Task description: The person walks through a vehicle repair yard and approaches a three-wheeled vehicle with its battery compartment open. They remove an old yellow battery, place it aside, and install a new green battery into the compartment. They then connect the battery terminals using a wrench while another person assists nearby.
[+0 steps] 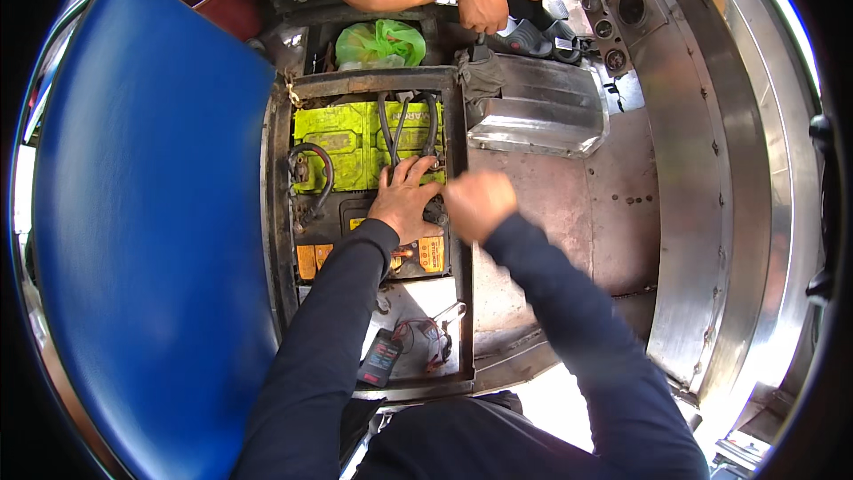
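Two vehicle batteries sit in a metal-framed compartment in front of me: a yellow-green battery (333,129) at the far side and a black battery (333,213) with orange labels nearer to me. My left hand (407,204) rests with fingers spread over the near battery, its fingertips by the black cables (391,138). Just right of it, above the frame's right edge, my right hand (481,204) is closed and blurred; what it grips, if anything, is hidden. A dark looped cable (329,173) joins the batteries at the left.
A small black device (380,358) with thin wires lies in the compartment's near end. The blue seat (151,204) fills the left side. Beyond are a green plastic bag (380,43), a metal cover (542,107) and another person's hand (482,4). Gauges (604,28) sit far right.
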Tool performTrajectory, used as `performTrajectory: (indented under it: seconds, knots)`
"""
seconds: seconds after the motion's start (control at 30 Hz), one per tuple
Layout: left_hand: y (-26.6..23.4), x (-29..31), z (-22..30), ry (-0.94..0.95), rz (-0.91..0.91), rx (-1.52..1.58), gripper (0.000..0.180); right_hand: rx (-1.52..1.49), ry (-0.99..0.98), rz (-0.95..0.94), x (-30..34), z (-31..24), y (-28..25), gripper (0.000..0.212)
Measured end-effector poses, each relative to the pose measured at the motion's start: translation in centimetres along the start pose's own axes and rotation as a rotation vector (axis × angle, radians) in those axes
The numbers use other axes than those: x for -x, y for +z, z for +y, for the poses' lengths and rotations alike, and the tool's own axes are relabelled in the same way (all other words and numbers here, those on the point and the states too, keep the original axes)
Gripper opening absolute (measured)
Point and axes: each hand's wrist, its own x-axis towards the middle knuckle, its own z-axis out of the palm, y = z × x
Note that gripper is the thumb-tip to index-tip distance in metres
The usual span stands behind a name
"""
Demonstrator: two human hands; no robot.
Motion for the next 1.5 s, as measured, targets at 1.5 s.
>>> performTrajectory:
  seconds: [1.5]
  knots:
    - [-0.1, 1.3, 2.7, 0.030, 0.185, -0.316, 0.072, -0.298, 0.373, 0.333, 4.6, -0.7, 6.1, 0.010]
